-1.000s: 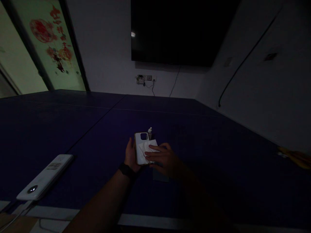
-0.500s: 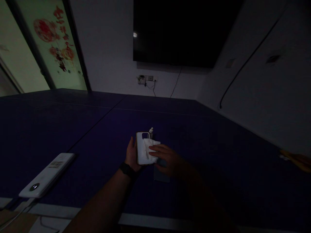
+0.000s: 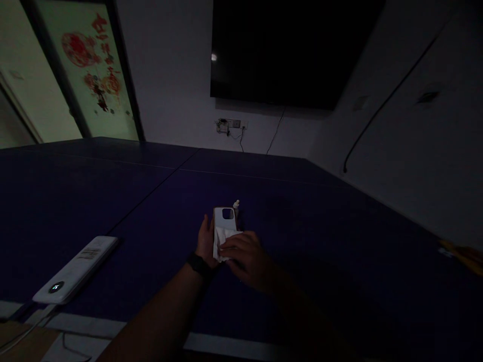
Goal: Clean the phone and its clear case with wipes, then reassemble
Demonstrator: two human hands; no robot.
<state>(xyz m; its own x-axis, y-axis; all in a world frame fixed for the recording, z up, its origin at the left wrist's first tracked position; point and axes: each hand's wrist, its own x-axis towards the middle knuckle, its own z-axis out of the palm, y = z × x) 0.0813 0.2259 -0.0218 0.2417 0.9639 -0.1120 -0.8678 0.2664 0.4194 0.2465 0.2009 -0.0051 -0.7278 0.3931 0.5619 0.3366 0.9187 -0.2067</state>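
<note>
My left hand (image 3: 206, 241), with a dark band on the wrist, holds a white phone case (image 3: 223, 217) from its left edge. The case has a cutout at its top right corner. My right hand (image 3: 247, 256) presses a white tissue (image 3: 223, 237) against the lower part of the case, fingers bent over it. Just behind the case stands a small bottle (image 3: 236, 205) with a white top, partly hidden. All of this is above the dark blue table (image 3: 158, 281).
A white power bank (image 3: 77, 269) with a lit round display and a cable (image 3: 32, 327) lies at the left. A yellow item (image 3: 462, 256) is at the right edge. Beyond the table are a wall-mounted TV (image 3: 287, 55) and sockets (image 3: 232, 124).
My right hand has moved the tissue down and left across the case. A flat grey item seen below the right hand earlier is now hidden. The view has shifted slightly.
</note>
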